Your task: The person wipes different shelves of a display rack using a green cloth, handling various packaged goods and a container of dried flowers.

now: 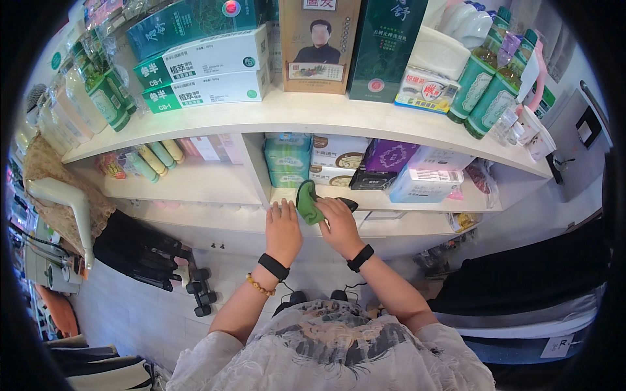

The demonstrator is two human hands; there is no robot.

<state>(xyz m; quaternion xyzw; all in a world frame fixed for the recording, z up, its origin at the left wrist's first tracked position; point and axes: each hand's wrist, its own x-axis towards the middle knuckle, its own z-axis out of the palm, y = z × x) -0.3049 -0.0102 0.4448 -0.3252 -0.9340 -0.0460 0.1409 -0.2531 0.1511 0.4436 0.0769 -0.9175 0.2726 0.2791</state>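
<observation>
My right hand [340, 227] grips a green cloth [308, 203] with a dark edge, part of which shows beyond the knuckles at the shelf edge. Just left of it, my left hand [283, 234] lies flat with fingers pointing forward, its fingertips at the front edge of the shelf [279, 194], with nothing seen in it. Beyond the hands, green packs [287, 159], white-and-brown packs [340, 151] and a purple pack [390, 155] are stacked in the right shelf compartment. The underside of each hand is hidden.
Boxed toiletries [215, 66] and green bottles [491, 102] stand on the curved top shelf [313, 112]. An upright divider [254, 166] splits the level below. A mannequin arm [63, 193] and dumbbells [200, 291] are at left; dark hanging clothes [528, 269] are at right.
</observation>
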